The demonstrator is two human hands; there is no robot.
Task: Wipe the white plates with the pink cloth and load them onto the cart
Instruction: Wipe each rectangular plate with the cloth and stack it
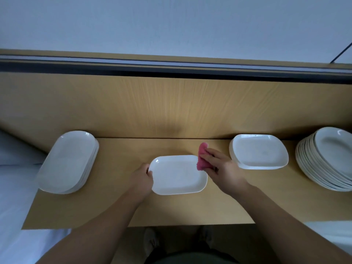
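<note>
A person stands at a pale wood-grain laminate table [190, 208] with a glossy white rounded-rectangular plate [178, 175] lying flat at its centre. The left hand [142, 179] grips the plate's left rim, fingers curled round the edge. The right hand [222, 168] holds a bunched pink cloth [202, 159], fingers close together over the soft fabric, pressing it on the plate's far right corner. On the left of the table sits a stack of oblong white plates [69, 161], smooth and shallow, set at an angle. To the right, just beyond the right hand, sits a second stack of rounded-rectangular plates [259, 151]. At the far right edge a taller stack of round rimmed plates [327, 159] leans in a fan. A matching wood-grain back panel [171, 105] rises behind the table.
</note>
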